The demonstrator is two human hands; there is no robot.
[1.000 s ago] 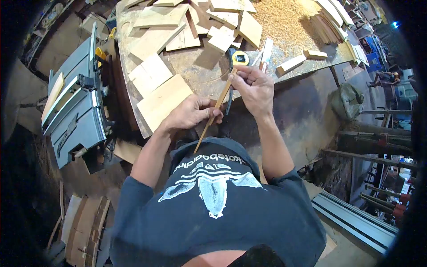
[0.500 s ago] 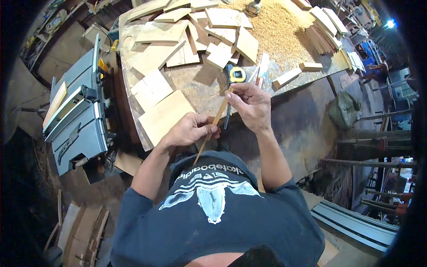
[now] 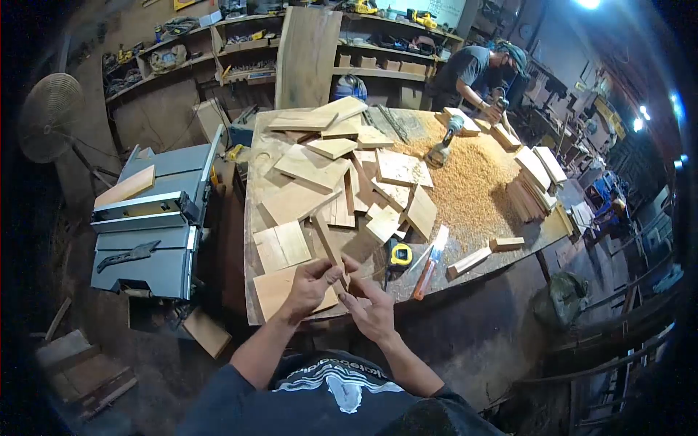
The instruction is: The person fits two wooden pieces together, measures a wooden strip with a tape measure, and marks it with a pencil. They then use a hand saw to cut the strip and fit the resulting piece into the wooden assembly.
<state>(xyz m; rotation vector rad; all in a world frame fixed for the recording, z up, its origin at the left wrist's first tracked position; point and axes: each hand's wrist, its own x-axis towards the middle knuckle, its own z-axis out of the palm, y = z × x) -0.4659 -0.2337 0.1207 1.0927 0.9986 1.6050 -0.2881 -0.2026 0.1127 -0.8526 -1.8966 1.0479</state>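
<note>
A narrow wooden strip (image 3: pixel 326 241) slants up and away over the near edge of the workbench. My left hand (image 3: pixel 311 288) pinches it near its lower end between thumb and fingers. On the strip's right side, my right hand (image 3: pixel 369 307) has its fingers at the same lower end. Below and left of the strip lies a square board (image 3: pixel 280 289), with a paler board (image 3: pixel 282 245) behind it. To the right of my hands are a yellow and black tape measure (image 3: pixel 400 255) and a tool with an orange handle (image 3: pixel 429 272).
Wood pieces (image 3: pixel 309 166) are heaped on the workbench (image 3: pixel 258 218), beside sawdust (image 3: pixel 472 189) and a power tool (image 3: pixel 442 149). A co-worker (image 3: pixel 469 73) bends over the far side. The table saw (image 3: pixel 153 211) stands left; a fan (image 3: pixel 51 116) is farther left.
The view has tilted up, bringing the shelves and co-worker into sight. The strip now points away from me, and my hands have come closer together at its near end.
</note>
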